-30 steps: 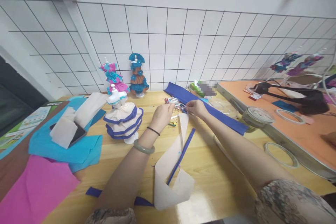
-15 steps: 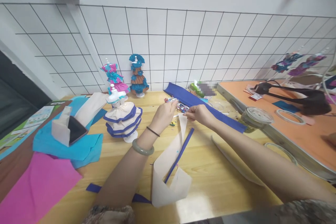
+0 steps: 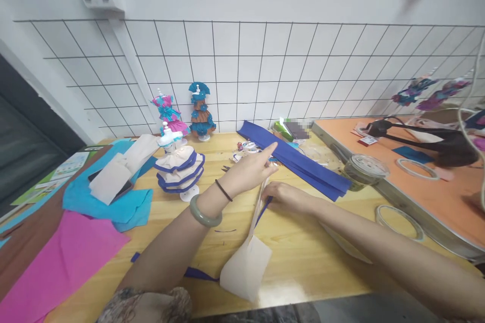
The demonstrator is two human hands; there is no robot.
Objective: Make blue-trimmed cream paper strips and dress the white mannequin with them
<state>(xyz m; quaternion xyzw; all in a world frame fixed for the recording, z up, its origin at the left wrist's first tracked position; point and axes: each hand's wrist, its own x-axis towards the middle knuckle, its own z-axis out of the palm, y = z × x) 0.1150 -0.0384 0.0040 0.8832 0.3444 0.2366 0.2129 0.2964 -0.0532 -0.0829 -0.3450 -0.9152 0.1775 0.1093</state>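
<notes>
My left hand [image 3: 253, 169] is over the middle of the table, index finger stretched out and the other fingers curled at the top end of a cream strip. Just below and to the right, my right hand [image 3: 282, 196] has its fingers closed on the strip's edge, beside a narrow blue strip [image 3: 264, 212]. The cream strip [image 3: 248, 267] hangs down and lies folded near the front edge. Left of my hands stands a small dress form [image 3: 180, 166] in a cream tiered skirt with blue trim.
Two more dressed forms [image 3: 200, 111] stand by the wall. A wide blue sheet [image 3: 299, 161] lies beyond my hands, with a clear round container [image 3: 366, 169] to its right. Pink paper [image 3: 64, 262] and turquoise paper lie left; an orange table [image 3: 450, 202] adjoins right.
My left hand has moved right and its index finger has extended. My right hand is lower, nearer the blue strip. The cream strip has shifted and narrowed between them; the view has tilted slightly.
</notes>
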